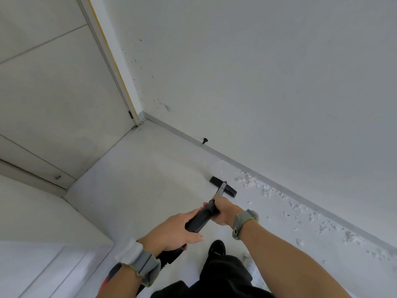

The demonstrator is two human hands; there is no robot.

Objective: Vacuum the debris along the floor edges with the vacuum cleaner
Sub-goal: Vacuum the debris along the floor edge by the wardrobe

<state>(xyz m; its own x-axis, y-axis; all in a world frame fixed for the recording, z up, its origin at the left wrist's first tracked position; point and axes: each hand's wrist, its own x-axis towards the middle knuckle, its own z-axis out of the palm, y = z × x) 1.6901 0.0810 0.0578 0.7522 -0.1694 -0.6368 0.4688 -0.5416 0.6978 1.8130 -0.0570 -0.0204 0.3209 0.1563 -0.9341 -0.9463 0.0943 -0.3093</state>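
Note:
Both of my hands hold the vacuum cleaner's black wand (203, 216). My left hand (171, 231) grips its lower, nearer part and my right hand (224, 209) grips it higher up, toward the silver tube. The black floor head (223, 186) rests flat on the pale floor, a short way from the grey baseboard (257, 175). White crumbly debris (247, 180) lies just right of the head and trails along the baseboard (322, 224) toward the lower right.
A black door stop (204, 141) sticks out of the baseboard beyond the head. A door and its frame (120, 67) meet the white wall at the corner (139, 122). My black shoe (217, 248) and trouser leg stand below the hands. White cabinet panels (43, 265) are at lower left.

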